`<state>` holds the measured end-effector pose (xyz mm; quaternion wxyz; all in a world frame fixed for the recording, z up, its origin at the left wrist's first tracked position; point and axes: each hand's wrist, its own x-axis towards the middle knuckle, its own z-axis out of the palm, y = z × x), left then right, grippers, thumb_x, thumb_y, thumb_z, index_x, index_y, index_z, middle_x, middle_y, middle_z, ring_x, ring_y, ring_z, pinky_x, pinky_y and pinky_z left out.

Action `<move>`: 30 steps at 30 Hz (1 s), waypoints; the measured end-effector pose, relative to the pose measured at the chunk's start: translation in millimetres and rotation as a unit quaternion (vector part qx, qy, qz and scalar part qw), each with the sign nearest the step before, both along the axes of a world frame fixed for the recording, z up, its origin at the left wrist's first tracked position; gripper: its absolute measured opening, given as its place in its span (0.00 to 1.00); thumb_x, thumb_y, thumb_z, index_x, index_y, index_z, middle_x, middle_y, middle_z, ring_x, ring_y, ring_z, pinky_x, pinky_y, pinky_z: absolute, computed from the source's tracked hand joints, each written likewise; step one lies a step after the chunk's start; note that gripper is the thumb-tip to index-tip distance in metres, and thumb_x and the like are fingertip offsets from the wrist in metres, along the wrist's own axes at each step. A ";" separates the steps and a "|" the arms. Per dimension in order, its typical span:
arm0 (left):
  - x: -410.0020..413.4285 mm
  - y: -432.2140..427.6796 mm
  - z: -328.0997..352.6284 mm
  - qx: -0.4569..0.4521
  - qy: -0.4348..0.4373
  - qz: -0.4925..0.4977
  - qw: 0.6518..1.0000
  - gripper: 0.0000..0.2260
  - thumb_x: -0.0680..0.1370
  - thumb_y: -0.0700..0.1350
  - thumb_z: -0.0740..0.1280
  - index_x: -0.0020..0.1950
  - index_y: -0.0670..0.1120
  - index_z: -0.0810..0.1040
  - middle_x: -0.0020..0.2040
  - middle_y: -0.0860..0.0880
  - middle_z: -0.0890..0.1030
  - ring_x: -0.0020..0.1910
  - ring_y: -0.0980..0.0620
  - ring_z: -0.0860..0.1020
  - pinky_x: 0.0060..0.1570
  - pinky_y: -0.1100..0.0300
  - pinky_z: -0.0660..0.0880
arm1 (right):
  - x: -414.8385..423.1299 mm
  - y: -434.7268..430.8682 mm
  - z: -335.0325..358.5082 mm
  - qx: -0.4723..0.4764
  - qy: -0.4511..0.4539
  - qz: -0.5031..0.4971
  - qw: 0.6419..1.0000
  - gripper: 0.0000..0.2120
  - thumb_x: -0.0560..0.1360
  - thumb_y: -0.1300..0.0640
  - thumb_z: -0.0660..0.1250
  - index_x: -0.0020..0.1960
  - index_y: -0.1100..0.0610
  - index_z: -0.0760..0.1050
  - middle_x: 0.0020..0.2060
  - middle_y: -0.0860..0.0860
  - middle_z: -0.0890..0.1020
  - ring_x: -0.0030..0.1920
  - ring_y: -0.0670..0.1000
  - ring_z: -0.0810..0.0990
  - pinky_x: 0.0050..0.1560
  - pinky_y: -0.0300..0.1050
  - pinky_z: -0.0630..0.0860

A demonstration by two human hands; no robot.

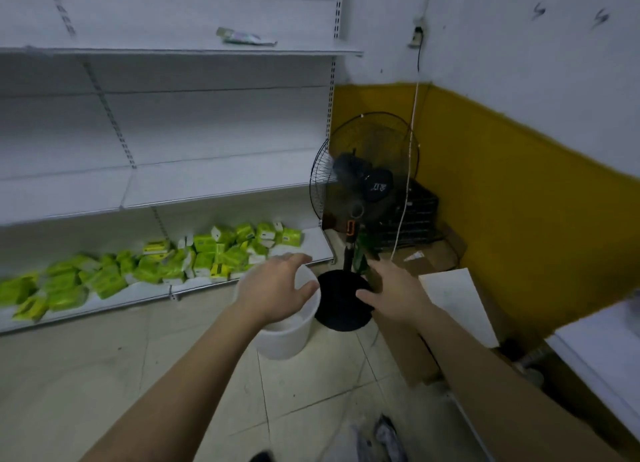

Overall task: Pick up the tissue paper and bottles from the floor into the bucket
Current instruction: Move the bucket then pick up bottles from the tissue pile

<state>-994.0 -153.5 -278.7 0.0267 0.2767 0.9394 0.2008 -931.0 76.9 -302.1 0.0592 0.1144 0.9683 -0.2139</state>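
Nearest, at the bottom edge, a blurred grey-and-white heap on the tiled floor, too smeared to name. Rising from there, two bare forearms stretched forward and slightly inward. Left hand palm down above the mouth of the bucket, fingers spread and gently bent, thumb out to the right, grasping nothing. Right hand likewise palm down and slack, fingers fanned toward the left over the rim of the fan base, empty as well. White, round, upright on the tiles just left of that black disc, close against it; mouth largely covered by the left hand, only pale inner wall and floor on show, contents impossible to tell. To the right, flattened cardboard with a white board lying on top. Further back, the fan head on its pole, a blurred green shape low behind the pole, not clear enough to identify, and a black crate in the yellow-painted corner. Left of the fan, green tissue packs strewn in a loose row along the lowest shelf of the white rack, none on the floor within sight. Higher up, a single flat packet on the top shelf, and a wall socket with a cord hanging down.
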 end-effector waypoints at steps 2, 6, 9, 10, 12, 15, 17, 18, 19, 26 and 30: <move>-36.2 -11.5 -11.4 -0.004 -0.018 -0.027 0.999 0.24 0.75 0.59 0.63 0.69 0.52 0.70 0.66 0.49 0.76 0.64 0.48 0.73 0.61 0.53 0.72 | -20.8 -12.1 -10.8 -0.021 -0.029 -0.032 0.999 0.33 0.73 0.40 0.65 0.73 0.50 0.62 0.70 0.51 0.70 0.67 0.55 0.71 0.66 0.52 0.70; -93.1 -8.8 -24.1 -0.015 -0.046 -0.082 0.995 0.24 0.76 0.57 0.64 0.70 0.50 0.69 0.67 0.48 0.75 0.65 0.47 0.71 0.60 0.54 0.71 | -34.8 -16.2 -20.6 -0.063 -0.021 -0.108 0.992 0.25 0.74 0.44 0.67 0.68 0.51 0.69 0.62 0.49 0.76 0.61 0.53 0.76 0.56 0.43 0.70; -111.4 12.3 -28.9 -0.006 -0.067 -0.137 0.988 0.24 0.76 0.57 0.64 0.70 0.50 0.69 0.67 0.48 0.75 0.64 0.47 0.72 0.59 0.54 0.72 | -30.3 -6.5 -25.3 -0.043 -0.030 -0.167 0.985 0.24 0.75 0.44 0.67 0.66 0.55 0.71 0.62 0.53 0.77 0.59 0.54 0.76 0.55 0.45 0.70; -115.3 21.3 -30.7 -0.007 -0.072 -0.157 0.985 0.24 0.76 0.57 0.64 0.70 0.50 0.69 0.67 0.48 0.75 0.64 0.47 0.72 0.59 0.54 0.72 | -29.2 -2.1 -26.4 -0.029 -0.033 -0.181 0.983 0.26 0.75 0.44 0.66 0.68 0.56 0.69 0.65 0.54 0.76 0.61 0.55 0.75 0.58 0.46 0.70; -121.8 41.4 -35.0 -0.010 -0.080 -0.196 0.977 0.24 0.76 0.57 0.63 0.71 0.51 0.68 0.67 0.47 0.74 0.64 0.46 0.72 0.60 0.52 0.73 | -25.6 6.8 -29.6 -0.019 -0.047 -0.206 0.977 0.32 0.76 0.42 0.64 0.74 0.56 0.62 0.71 0.54 0.69 0.68 0.55 0.69 0.66 0.49 0.66; -127.5 75.7 -39.6 -0.022 -0.082 -0.248 0.965 0.25 0.76 0.58 0.62 0.71 0.52 0.67 0.67 0.48 0.74 0.63 0.46 0.72 0.60 0.50 0.73 | -18.3 17.8 -37.8 -0.038 -0.055 -0.244 0.967 0.35 0.76 0.41 0.64 0.77 0.54 0.56 0.75 0.52 0.63 0.73 0.53 0.63 0.71 0.47 0.61; -127.8 99.2 -42.0 -0.037 -0.071 -0.277 0.957 0.24 0.76 0.58 0.62 0.70 0.52 0.68 0.67 0.48 0.74 0.63 0.47 0.73 0.58 0.51 0.73 | -12.4 27.1 -43.9 -0.052 -0.055 -0.273 0.959 0.36 0.76 0.41 0.65 0.77 0.54 0.57 0.75 0.52 0.63 0.72 0.53 0.64 0.69 0.48 0.63; -127.3 111.6 -43.6 -0.045 -0.067 -0.293 0.953 0.24 0.76 0.58 0.62 0.70 0.52 0.68 0.66 0.48 0.74 0.63 0.47 0.73 0.57 0.52 0.72 | -8.4 33.2 -47.4 -0.058 -0.051 -0.290 0.954 0.36 0.75 0.41 0.65 0.77 0.54 0.57 0.74 0.52 0.64 0.71 0.54 0.66 0.68 0.48 0.65; -126.4 124.6 -45.5 -0.054 -0.065 -0.311 0.947 0.24 0.76 0.59 0.62 0.70 0.51 0.68 0.66 0.48 0.74 0.63 0.47 0.72 0.57 0.52 0.72 | -3.6 39.7 -51.7 -0.063 -0.049 -0.306 0.949 0.35 0.75 0.41 0.65 0.76 0.53 0.58 0.74 0.53 0.65 0.70 0.55 0.67 0.67 0.49 0.67; -97.1 241.4 -81.4 -0.144 -0.104 -0.415 0.892 0.25 0.77 0.59 0.62 0.72 0.52 0.66 0.69 0.50 0.71 0.66 0.49 0.71 0.63 0.49 0.71 | 63.3 86.6 -107.2 -0.117 -0.050 -0.457 0.881 0.34 0.73 0.40 0.66 0.74 0.52 0.63 0.71 0.53 0.70 0.67 0.55 0.71 0.65 0.50 0.70; -64.0 306.1 -123.5 -0.179 -0.124 -0.470 0.855 0.26 0.76 0.58 0.63 0.72 0.53 0.66 0.72 0.52 0.70 0.69 0.50 0.68 0.64 0.54 0.68 | 105.9 107.8 -151.7 -0.168 -0.079 -0.547 0.816 0.35 0.74 0.39 0.65 0.75 0.51 0.60 0.74 0.52 0.65 0.71 0.54 0.66 0.68 0.50 0.64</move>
